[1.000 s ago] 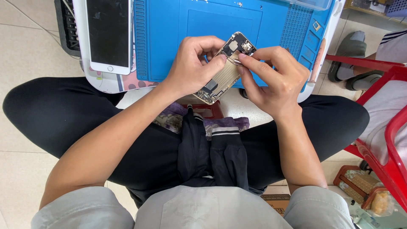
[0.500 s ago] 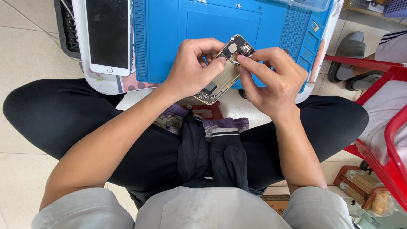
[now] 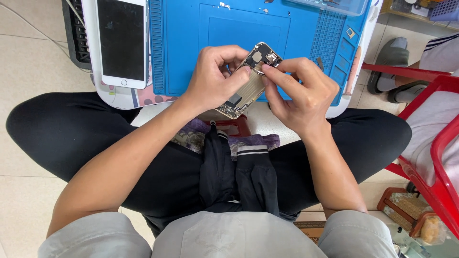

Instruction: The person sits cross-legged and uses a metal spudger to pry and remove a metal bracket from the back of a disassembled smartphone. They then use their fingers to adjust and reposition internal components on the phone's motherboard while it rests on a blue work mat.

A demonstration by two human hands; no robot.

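Gold phone housing (image 3: 248, 83), opened, gripped by left hand (image 3: 213, 79); right hand (image 3: 299, 93) pinches a small inner part, needing delicate fingertip pressure.

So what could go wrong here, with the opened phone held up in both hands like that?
The opened phone body is held in the air by the left hand over the lap, not resting on the blue mat, so it might drop. The right hand fingertips press near exposed parts at the top; a small piece could slip and fall.
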